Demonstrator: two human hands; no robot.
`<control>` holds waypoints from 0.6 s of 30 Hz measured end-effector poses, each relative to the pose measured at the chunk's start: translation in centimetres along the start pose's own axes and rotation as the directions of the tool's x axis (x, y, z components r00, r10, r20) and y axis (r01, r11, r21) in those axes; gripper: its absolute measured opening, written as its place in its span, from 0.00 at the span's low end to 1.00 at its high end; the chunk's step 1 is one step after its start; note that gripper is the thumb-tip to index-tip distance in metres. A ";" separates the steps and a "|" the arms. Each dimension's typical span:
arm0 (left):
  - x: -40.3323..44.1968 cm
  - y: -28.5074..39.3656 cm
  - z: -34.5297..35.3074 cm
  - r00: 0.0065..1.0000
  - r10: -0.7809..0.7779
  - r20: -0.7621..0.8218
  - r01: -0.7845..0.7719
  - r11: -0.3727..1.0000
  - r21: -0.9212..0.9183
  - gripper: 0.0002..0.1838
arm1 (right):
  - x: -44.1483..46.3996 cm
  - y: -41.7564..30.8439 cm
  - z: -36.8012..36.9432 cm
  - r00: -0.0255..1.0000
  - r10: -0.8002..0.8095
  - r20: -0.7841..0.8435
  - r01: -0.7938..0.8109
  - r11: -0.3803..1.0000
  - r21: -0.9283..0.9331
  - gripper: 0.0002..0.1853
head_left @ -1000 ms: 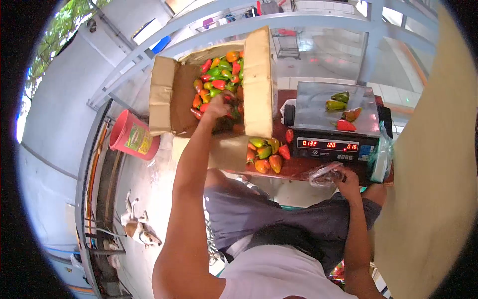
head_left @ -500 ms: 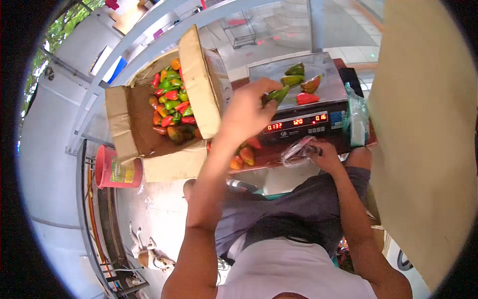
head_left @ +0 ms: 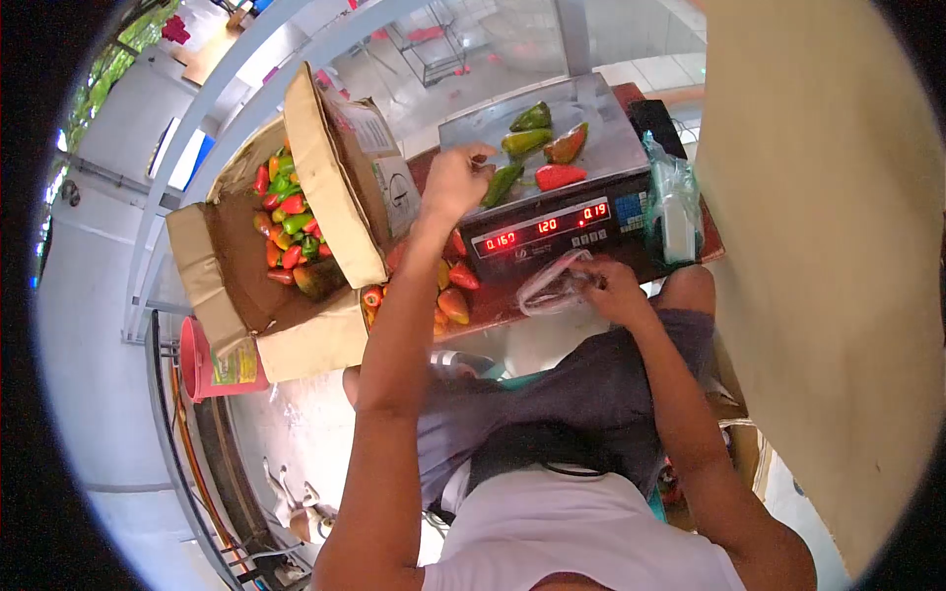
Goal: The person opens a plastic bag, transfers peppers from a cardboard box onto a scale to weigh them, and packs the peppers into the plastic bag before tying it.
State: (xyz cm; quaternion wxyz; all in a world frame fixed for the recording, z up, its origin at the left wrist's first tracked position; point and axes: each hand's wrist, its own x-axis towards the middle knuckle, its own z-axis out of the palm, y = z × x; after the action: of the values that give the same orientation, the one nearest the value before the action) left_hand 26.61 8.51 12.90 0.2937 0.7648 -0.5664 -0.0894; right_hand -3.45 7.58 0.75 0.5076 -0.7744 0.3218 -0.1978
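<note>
My left hand [head_left: 456, 183] is at the left edge of the scale's metal plate [head_left: 473, 133], fingers bent and apart with nothing in them. Beside its fingertips lies a green pepper [head_left: 504, 185]. A red pepper [head_left: 561, 176], a red-green pepper [head_left: 567, 145], a yellow-green pepper [head_left: 526, 141] and a dark green pepper [head_left: 532, 116] also rest on the plate. Red digits glow on the scale's display [head_left: 541, 227]. My right hand [head_left: 609, 294] is closed on a clear plastic bag [head_left: 548, 287] in front of the scale.
An open cardboard box [head_left: 335, 187] holds several peppers [head_left: 291, 212] at left. More peppers [head_left: 452, 304] lie on the red-brown table [head_left: 503, 300] below my left arm. A wrapped pack [head_left: 676, 212] stands right of the scale. A pink bucket [head_left: 202, 360] and a dog [head_left: 296, 507] are lower left.
My left hand has set the green pepper on the scale plate and drawn back leftward. The display reading has risen. My right hand still grips the plastic bag. The view has shifted.
</note>
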 end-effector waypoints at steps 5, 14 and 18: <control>-0.2 0.1 -0.5 1.000 0.023 -0.005 -0.023 1.000 0.018 0.15 | 0.0 0.4 0.2 1.000 -0.017 0.008 0.017 0.999 -0.033 0.22; -0.3 0.5 0.0 0.998 0.020 0.054 -0.027 0.992 0.127 0.16 | 0.0 0.4 0.2 1.000 -0.028 -0.005 0.027 0.999 -0.023 0.22; -0.5 -0.6 1.0 0.989 0.090 0.119 -0.121 0.950 0.288 0.20 | 0.0 0.0 0.1 0.999 0.031 0.019 -0.031 1.000 -0.004 0.22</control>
State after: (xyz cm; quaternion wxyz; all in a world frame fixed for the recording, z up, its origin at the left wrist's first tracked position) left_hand 26.42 8.71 11.65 0.1508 0.7629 -0.6280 -0.0280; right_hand -3.36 7.64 0.69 0.5123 -0.7720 0.3293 -0.1819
